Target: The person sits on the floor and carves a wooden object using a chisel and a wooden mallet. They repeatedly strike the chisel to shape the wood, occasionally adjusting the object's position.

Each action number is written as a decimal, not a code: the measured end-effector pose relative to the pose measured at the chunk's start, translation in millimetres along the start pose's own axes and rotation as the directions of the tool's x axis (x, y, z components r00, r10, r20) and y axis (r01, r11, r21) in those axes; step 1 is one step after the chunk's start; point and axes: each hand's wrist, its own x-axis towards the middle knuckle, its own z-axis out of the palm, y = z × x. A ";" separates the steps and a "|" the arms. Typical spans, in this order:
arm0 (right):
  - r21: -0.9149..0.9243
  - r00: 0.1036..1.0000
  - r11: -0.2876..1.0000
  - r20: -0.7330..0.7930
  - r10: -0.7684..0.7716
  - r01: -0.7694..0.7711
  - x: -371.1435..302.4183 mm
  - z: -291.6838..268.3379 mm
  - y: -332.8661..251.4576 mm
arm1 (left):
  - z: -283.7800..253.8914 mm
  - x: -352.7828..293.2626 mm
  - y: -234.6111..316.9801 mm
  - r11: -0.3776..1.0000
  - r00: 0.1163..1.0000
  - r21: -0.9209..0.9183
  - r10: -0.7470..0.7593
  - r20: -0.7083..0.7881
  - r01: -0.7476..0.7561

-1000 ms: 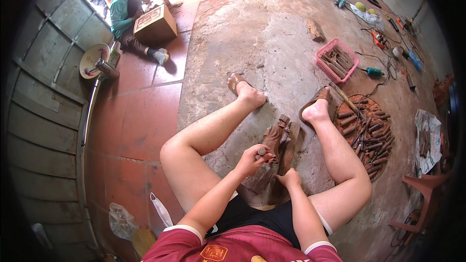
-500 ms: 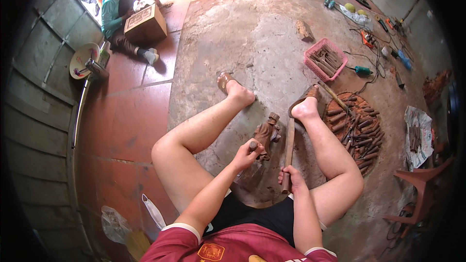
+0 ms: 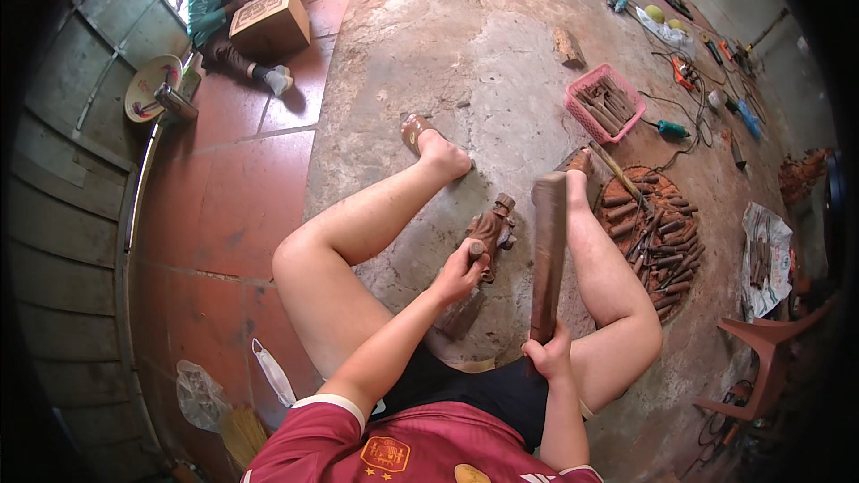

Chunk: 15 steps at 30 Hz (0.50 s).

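My left hand (image 3: 456,279) is wrapped round a wood-handled carving chisel (image 3: 476,250), its round butt pointing up; the blade is hidden. The chisel stands at the lower part of a brown carved wooden figure (image 3: 490,225), which lies on the floor between my legs. Close by my left wrist is a dark wooden block (image 3: 462,315). In my right hand (image 3: 548,353) is a long wooden mallet (image 3: 548,255), gripped by its lower end and raised upright, its thick end apart from the chisel.
Several chisels (image 3: 667,250) lie on a round reddish patch beside my right leg. Beyond them are a pink basket (image 3: 570,94) of wooden pieces and power tools with cords (image 3: 671,129). A red plastic stool (image 3: 768,362) lies at right. Far left, a person sits by a wooden box (image 3: 268,25).
The mallet has come up from low between my legs and now looks larger. My left hand and the chisel have shifted slightly right and up along the figure.
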 end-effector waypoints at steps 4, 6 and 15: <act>0.103 0.971 0.966 -0.003 0.240 -0.238 -2.0 7.3 -23.7 | -5.4 2.4 10.4 1.000 0.999 0.021 0.015 -0.029 -0.014; 0.103 0.961 0.956 -0.010 0.277 -0.274 -6.3 9.3 -21.4 | -7.9 4.3 13.8 1.000 0.999 0.012 -0.027 0.018 0.027; -0.271 0.998 0.962 -0.056 -0.040 0.023 2.9 -4.7 -39.2 | -9.2 9.7 -2.2 0.993 0.976 -0.064 -0.086 0.202 0.100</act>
